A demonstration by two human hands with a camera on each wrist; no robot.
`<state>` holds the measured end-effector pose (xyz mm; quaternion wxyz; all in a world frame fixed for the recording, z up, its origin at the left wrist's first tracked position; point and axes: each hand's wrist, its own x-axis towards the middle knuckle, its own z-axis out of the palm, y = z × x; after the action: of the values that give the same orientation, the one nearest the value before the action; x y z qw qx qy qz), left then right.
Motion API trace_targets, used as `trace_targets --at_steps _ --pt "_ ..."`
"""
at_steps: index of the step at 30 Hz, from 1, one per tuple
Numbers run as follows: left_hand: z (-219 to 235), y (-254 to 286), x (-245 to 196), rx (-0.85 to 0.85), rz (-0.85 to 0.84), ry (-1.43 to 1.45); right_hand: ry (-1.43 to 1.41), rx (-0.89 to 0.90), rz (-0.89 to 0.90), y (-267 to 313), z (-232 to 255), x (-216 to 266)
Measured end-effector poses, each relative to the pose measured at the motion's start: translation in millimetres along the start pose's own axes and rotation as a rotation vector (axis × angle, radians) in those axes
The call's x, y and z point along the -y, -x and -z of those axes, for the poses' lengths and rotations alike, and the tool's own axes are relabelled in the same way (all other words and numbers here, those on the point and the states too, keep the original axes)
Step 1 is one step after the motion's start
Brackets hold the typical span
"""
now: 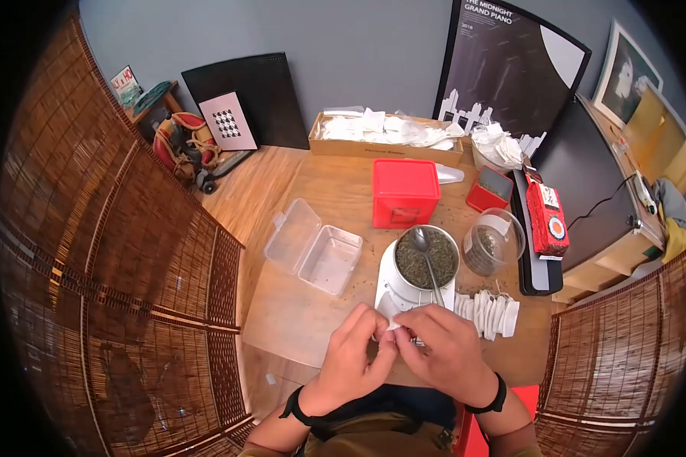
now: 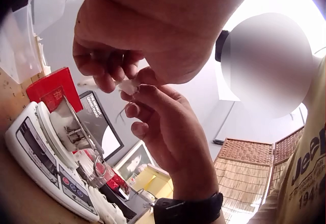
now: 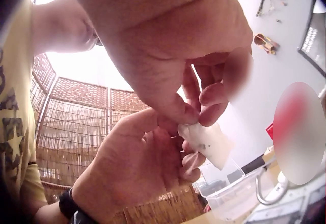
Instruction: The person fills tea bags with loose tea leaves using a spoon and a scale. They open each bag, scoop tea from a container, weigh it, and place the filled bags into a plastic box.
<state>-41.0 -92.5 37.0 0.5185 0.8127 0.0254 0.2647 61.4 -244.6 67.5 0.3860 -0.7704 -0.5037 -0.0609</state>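
A small white cloth tea bag (image 3: 213,145) with dark specks showing through is between both hands, in front of the kitchen scale. My left hand (image 1: 354,356) pinches its gathered top between thumb and fingers. Right beside it, my right hand (image 1: 446,352) pinches the same top, the thumbs almost meeting. Behind the hands, the white kitchen scale (image 2: 38,157) carries a metal bowl of dried tea leaves (image 1: 413,268) with a metal spoon (image 1: 429,263) laid in it. Several filled white tea bags (image 1: 489,314) stand in a row to the right.
Left on the wooden table (image 1: 282,320) is an open clear plastic box (image 1: 331,259). A red tin (image 1: 405,194) stands behind the bowl, with a clear tub (image 1: 493,242) and red tea packet (image 1: 545,217) to the right. At the back lies a cardboard box (image 1: 385,148) of white bags.
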Motion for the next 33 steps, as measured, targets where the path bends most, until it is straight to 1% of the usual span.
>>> trace_targets --at_steps 2,3,5,6,8,9,11,12,14,15,17,18,20,21,23,24,26,27,29,30,32,33 --pt "-1 5 1 -0.064 0.028 -0.026 -0.091 -0.067 -0.134 4 -7 0" --pt "-3 10 6 -0.067 0.023 -0.023 -0.086 -0.069 -0.129 3 -6 3" --pt "-5 15 12 -0.248 0.087 0.088 -0.216 -0.129 -0.265 2 -4 10" --pt "-5 14 9 -0.250 0.083 0.093 -0.209 -0.130 -0.262 4 -4 10" --pt "-1 10 0 -0.328 0.073 0.088 -0.400 -0.111 -0.364 9 -7 8" --pt "3 9 5 -0.327 0.072 0.097 -0.392 -0.111 -0.366 10 -8 10" --pt "16 10 21 -0.095 -0.188 -0.107 -0.542 -0.100 -0.456 11 -10 15" --pt "19 14 21 -0.096 -0.193 -0.100 -0.534 -0.103 -0.455 12 -9 18" --pt "23 22 21 -0.001 -0.088 -0.027 -0.366 -0.069 -0.368 13 -7 21" --pt "24 23 20 0.003 -0.091 -0.023 -0.361 -0.073 -0.371 14 -7 22" --pt "25 25 17 -0.003 -0.097 -0.065 -0.305 -0.089 -0.316 19 -9 22" --pt "26 26 19 0.006 -0.102 -0.060 -0.300 -0.098 -0.322 21 -10 24" --pt "26 27 24 0.032 -0.164 -0.057 -0.371 -0.159 -0.454 26 -14 29" --pt "26 28 23 0.041 -0.169 -0.055 -0.369 -0.169 -0.459 27 -15 31" --pt "24 28 20 -0.034 -0.145 -0.104 -0.380 -0.214 -0.488 30 -17 33" --pt "23 30 16 -0.021 -0.150 -0.103 -0.380 -0.225 -0.495 30 -18 35" --pt "20 38 5 -0.204 -0.001 -0.138 -0.295 -0.292 -0.500 30 -17 40" --pt "17 46 8 -0.190 -0.006 -0.138 -0.295 -0.306 -0.509 30 -17 41" --pt "11 58 14 -0.079 0.067 0.205 -0.213 -0.282 -0.523 32 -19 43" --pt "8 58 14 -0.064 0.068 0.202 -0.216 -0.292 -0.534 33 -21 44" --pt "0 54 10 0.015 0.203 0.415 -0.320 -0.291 -0.521 35 -26 44" --pt "-2 54 14 0.013 0.199 0.432 -0.323 -0.301 -0.528 37 -28 42"
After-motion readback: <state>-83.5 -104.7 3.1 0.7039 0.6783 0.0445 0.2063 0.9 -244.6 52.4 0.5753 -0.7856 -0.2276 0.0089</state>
